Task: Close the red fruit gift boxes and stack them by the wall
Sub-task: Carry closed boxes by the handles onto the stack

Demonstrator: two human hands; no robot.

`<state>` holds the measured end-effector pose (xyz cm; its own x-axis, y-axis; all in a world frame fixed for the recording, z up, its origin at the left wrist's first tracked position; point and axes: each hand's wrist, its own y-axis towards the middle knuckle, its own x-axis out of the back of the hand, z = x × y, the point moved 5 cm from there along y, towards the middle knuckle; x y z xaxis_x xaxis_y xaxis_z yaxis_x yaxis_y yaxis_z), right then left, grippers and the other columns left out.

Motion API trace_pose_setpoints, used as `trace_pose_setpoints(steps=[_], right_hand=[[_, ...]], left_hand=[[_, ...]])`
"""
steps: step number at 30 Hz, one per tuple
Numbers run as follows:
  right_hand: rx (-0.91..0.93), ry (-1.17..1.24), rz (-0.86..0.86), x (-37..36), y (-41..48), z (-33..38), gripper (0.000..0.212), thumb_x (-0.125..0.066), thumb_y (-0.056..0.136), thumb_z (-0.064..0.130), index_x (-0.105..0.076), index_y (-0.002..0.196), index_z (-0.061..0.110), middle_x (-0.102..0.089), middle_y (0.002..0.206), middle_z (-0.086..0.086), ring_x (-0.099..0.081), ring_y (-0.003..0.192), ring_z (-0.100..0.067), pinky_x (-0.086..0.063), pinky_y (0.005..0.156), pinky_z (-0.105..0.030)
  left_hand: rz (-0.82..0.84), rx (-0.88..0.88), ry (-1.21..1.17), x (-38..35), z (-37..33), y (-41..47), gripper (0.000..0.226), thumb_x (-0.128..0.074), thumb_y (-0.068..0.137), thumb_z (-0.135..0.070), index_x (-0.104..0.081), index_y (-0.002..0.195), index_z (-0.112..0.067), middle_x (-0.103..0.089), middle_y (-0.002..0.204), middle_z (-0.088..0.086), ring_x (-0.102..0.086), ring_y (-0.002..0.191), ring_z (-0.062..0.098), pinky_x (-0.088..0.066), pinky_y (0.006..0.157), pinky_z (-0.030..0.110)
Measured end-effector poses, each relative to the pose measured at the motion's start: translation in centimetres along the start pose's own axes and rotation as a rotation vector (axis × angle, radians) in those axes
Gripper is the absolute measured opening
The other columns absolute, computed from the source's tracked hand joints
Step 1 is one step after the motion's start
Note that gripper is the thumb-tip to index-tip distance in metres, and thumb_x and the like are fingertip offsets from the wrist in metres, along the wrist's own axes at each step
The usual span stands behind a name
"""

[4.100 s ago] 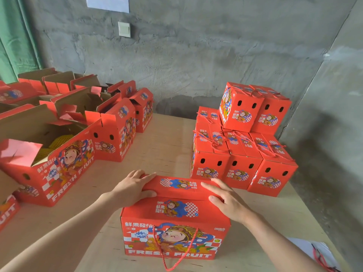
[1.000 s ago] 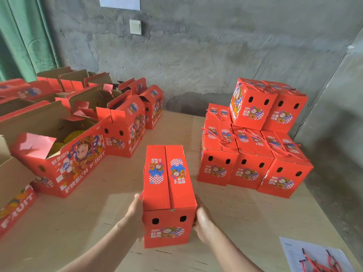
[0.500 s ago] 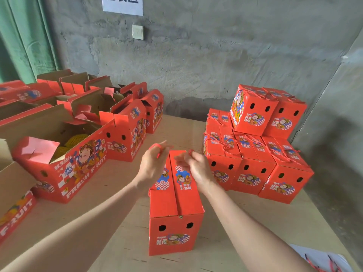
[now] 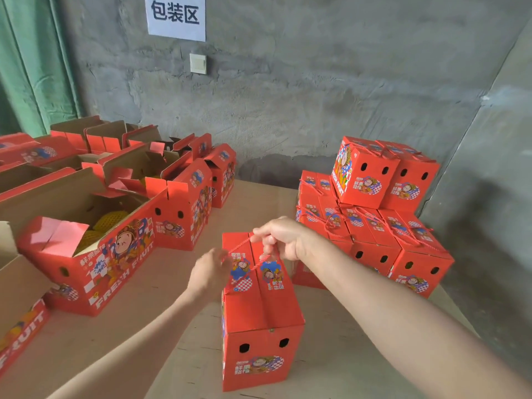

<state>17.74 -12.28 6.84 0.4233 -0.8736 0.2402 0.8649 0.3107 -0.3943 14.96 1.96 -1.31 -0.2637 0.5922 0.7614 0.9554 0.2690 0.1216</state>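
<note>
Right hand [image 4: 283, 239] pinches the red cord [image 4: 239, 246] above the shut box [image 4: 260, 309] | left hand [image 4: 209, 273] is blurry beside the cord, can't tell its grip | box stands on the table [image 4: 253, 203], near the stack [image 4: 371, 234] by the wall

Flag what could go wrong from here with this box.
1. The right hand pinches only the thin rope; lifting the box by it could make it swing or tilt.
2. The left hand is blurred, so its grip is unclear and the rope may slip.
3. Loose loops lie on the stack, so a box set there might sit unevenly.
</note>
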Motion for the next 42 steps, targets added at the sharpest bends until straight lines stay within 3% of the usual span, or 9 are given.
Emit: trace_pose_setpoints(steps=[4,8,15,18,24,29,35,38,42], right_hand=[[-0.065,-0.013,-0.12,-0.4,0.4,3.0,0.027,-0.047,0.094,0.009,-0.047,0.067,0.012,-0.048,0.045,0.002,-0.052,0.047,-0.013,-0.038,0.067,-0.028],[-0.052,-0.094,-0.186,-0.5,0.1,5.1,0.029,-0.049,0.094,0.017,-0.046,0.065,0.013,-0.05,0.061,-0.001,-0.053,0.056,-0.016,-0.035,0.083,-0.039],[0.262,0.065,-0.433,1.6,-1.3,10.1,0.025,-0.055,0.085,0.014,-0.05,0.061,0.009,-0.046,0.048,-0.003,-0.045,0.038,-0.015,-0.047,0.053,-0.028],[0.424,0.085,-0.594,2.5,-2.0,11.5,0.015,-0.055,0.077,0.01,-0.052,0.063,0.005,-0.044,0.042,-0.005,-0.04,0.026,-0.014,-0.055,0.061,-0.04],[0.573,0.149,-0.652,3.6,-3.9,15.8,0.015,-0.056,0.075,0.008,-0.052,0.06,0.006,-0.043,0.044,-0.004,-0.036,0.022,-0.013,-0.05,0.054,-0.035],[0.556,0.28,-0.663,5.6,-4.8,18.8,0.015,-0.055,0.078,0.007,-0.051,0.063,0.008,-0.043,0.046,-0.003,-0.041,0.034,-0.017,-0.042,0.051,-0.028],[0.39,0.293,-0.524,4.3,-0.2,14.3,0.024,-0.053,0.081,0.006,-0.05,0.059,0.011,-0.046,0.048,0.001,-0.047,0.046,-0.015,-0.042,0.047,-0.02],[0.362,0.235,-0.493,3.3,2.4,11.0,0.024,-0.052,0.081,0.002,-0.05,0.058,0.01,-0.05,0.052,-0.002,-0.051,0.044,-0.013,-0.044,0.049,-0.02],[0.384,0.09,-0.5,3.2,4.3,9.3,0.029,-0.053,0.082,0.001,-0.055,0.054,0.007,-0.055,0.041,0.001,-0.055,0.046,-0.011,-0.044,0.055,-0.022]], left_hand=[[0.142,0.137,-0.461,-3.3,2.5,-3.3,0.031,-0.04,0.099,-0.037,-0.053,0.12,-0.017,-0.06,0.108,0.001,-0.058,0.098,0.019,-0.041,0.079,0.026],[0.204,0.112,-0.619,-2.6,2.4,-3.7,0.072,-0.057,0.089,-0.051,-0.031,0.146,-0.017,-0.052,0.135,-0.002,-0.051,0.123,0.016,-0.039,0.107,0.038],[0.141,0.054,-0.781,1.2,-0.3,-3.1,0.093,-0.075,0.056,-0.05,-0.037,0.14,-0.035,-0.048,0.129,0.001,-0.056,0.113,0.02,-0.05,0.096,0.042],[0.159,0.055,-0.924,2.6,-1.7,-2.6,0.099,-0.081,0.049,-0.048,-0.041,0.138,-0.036,-0.053,0.125,0.004,-0.061,0.109,0.022,-0.052,0.092,0.044],[0.124,-0.058,-0.974,5.9,-5.1,-1.9,0.073,-0.076,0.079,-0.022,-0.04,0.141,-0.03,-0.047,0.121,-0.008,-0.052,0.115,0.01,-0.049,0.097,0.036],[0.185,-0.196,-1.095,8.2,-8.0,-1.1,0.041,-0.071,0.083,-0.013,-0.054,0.107,-0.04,-0.068,0.087,-0.029,-0.068,0.08,-0.003,-0.052,0.059,0.014],[0.195,-0.014,-0.719,4.7,-4.1,-1.0,0.064,-0.079,0.068,-0.04,-0.049,0.121,-0.021,-0.064,0.104,-0.011,-0.065,0.094,0.011,-0.053,0.087,0.033],[0.235,0.059,-0.364,1.8,-0.8,-0.6,0.047,-0.067,0.08,-0.05,-0.047,0.109,-0.019,-0.061,0.104,-0.004,-0.056,0.09,0.014,-0.044,0.075,0.026],[0.25,0.072,-0.28,-1.0,1.1,0.4,0.058,-0.057,0.088,-0.05,-0.041,0.131,-0.014,-0.059,0.125,0.004,-0.058,0.102,0.018,-0.043,0.079,0.024]])
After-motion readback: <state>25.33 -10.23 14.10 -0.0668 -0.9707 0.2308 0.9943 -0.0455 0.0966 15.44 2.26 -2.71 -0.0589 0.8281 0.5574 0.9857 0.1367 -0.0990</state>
